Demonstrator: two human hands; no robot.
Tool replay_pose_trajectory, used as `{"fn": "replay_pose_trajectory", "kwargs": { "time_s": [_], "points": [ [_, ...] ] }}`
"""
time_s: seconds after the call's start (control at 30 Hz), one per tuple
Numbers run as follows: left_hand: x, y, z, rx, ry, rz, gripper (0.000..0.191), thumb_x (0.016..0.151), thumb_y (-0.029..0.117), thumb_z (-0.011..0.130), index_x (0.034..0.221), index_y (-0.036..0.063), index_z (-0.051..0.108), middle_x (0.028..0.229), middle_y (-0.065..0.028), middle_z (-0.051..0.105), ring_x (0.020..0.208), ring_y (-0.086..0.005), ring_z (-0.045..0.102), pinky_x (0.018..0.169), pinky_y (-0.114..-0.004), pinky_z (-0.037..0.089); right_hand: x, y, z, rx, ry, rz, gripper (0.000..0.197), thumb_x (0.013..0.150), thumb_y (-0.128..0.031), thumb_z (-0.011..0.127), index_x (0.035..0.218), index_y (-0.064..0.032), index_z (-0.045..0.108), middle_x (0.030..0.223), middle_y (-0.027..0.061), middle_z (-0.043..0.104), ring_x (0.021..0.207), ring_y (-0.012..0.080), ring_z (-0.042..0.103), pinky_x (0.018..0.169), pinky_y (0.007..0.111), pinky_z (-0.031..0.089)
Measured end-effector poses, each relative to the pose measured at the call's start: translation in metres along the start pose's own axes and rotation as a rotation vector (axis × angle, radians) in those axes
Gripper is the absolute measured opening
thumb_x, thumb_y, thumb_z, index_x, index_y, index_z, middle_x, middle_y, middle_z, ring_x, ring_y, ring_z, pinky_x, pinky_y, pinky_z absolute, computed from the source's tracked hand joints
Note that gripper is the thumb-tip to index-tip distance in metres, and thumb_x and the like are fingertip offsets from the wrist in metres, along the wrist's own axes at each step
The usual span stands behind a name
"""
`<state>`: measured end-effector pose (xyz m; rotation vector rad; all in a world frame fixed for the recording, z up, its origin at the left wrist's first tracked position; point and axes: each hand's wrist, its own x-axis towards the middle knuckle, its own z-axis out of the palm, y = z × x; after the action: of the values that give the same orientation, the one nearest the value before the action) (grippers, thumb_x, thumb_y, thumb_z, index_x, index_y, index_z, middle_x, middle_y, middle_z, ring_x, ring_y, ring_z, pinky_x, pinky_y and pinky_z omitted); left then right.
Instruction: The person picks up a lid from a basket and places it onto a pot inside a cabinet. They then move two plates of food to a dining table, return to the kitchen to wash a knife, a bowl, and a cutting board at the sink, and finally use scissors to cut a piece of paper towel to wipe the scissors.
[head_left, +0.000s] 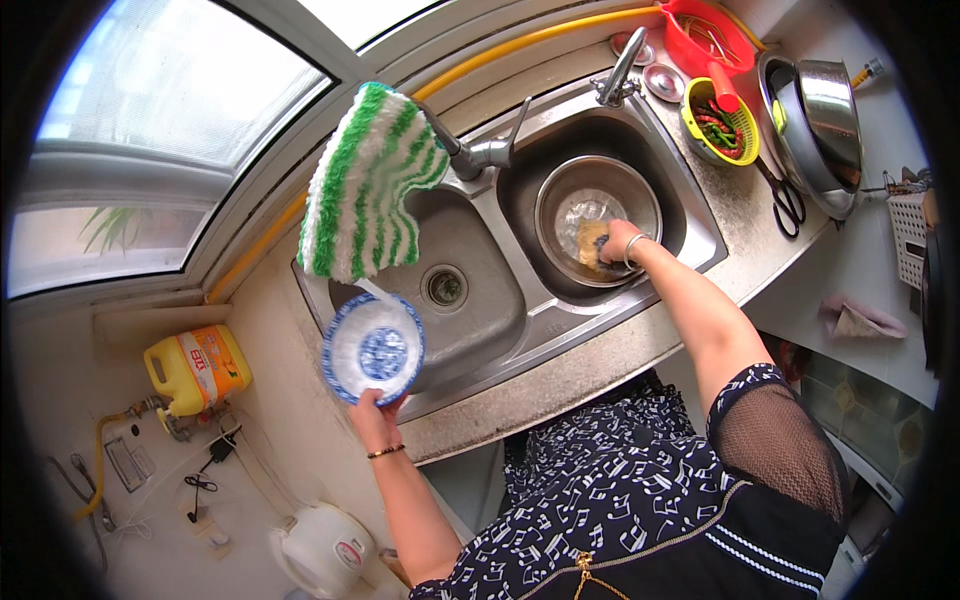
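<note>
My left hand (377, 420) grips the near rim of a blue-and-white bowl or dish (346, 337), tilted so that its patterned inside faces me, over the left edge of the left sink basin (480, 322). Down in the right basin (525, 217) stands a round stainless steel bowl (551, 184). Inside it, my right hand (617, 241) holds a tan scrubbing cloth or pad (591, 238) with a dark patch against the bowl's lower right. A shiny patch, perhaps water, shows on the bowl's bottom.
A green-and-white striped towel (360, 187) hangs over the faucet (480, 154). Right of the sink are a yellow basket (697, 142) of peppers, scissors (780, 199), a red strainer (697, 45) and stacked metal pots (825, 112). A yellow jug (217, 367) and white appliance (322, 551) stand left.
</note>
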<state>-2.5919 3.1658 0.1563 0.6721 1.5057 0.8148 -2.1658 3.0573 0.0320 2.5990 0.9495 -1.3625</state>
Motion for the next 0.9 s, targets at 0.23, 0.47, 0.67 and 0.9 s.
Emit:
{"fn": "replay_pose_trajectory", "kwargs": {
  "time_s": [0.23,0.47,0.67,0.9],
  "points": [
    [-0.033,-0.057,0.041,-0.014,-0.284,-0.342,0.035,0.065,0.001,0.048,0.099,-0.0036,0.049,0.092,-0.0122,0.057,0.079,-0.0247,0.058,0.065,-0.036,0.052,-0.028,0.023,-0.052,0.052,0.702,-0.101,0.033,0.057,-0.019,0.065,0.086,-0.0036,0.059,0.107,0.0165,0.048,0.103,0.0317,0.045,0.084,0.039,0.040],
    [-0.058,-0.059,0.074,0.078,-0.370,-0.329,0.037,0.066,0.000,0.047,0.102,-0.0030,0.047,0.089,-0.0107,0.057,0.071,-0.0198,0.060,0.059,-0.032,0.054,-0.011,0.006,-0.046,-0.114,0.341,0.086,0.052,0.053,-0.025,0.068,0.098,-0.0015,0.059,0.128,0.0179,0.034,0.108,0.0302,0.043,0.088,0.037,0.039],
    [-0.072,-0.052,0.035,0.068,-0.280,-0.268,0.036,0.067,0.001,0.046,0.102,-0.0033,0.047,0.090,-0.0112,0.057,0.074,-0.0221,0.059,0.062,-0.035,0.053,-0.004,0.044,-0.058,0.493,0.306,-0.217,0.039,0.054,-0.027,0.069,0.079,0.0014,0.059,0.074,0.0128,0.060,0.067,0.0200,0.057,0.063,0.029,0.045],
    [-0.079,-0.060,-0.020,-0.112,-0.152,-0.213,0.038,0.067,0.002,0.046,0.105,-0.0009,0.045,0.093,-0.0108,0.055,0.077,-0.0227,0.059,0.060,-0.035,0.053,-0.113,-0.049,-0.117,0.086,0.578,-0.332,0.038,0.056,-0.023,0.064,0.083,0.0001,0.050,0.078,0.0202,0.058,0.076,0.0315,0.057,0.071,0.035,0.043]
  ]
}}
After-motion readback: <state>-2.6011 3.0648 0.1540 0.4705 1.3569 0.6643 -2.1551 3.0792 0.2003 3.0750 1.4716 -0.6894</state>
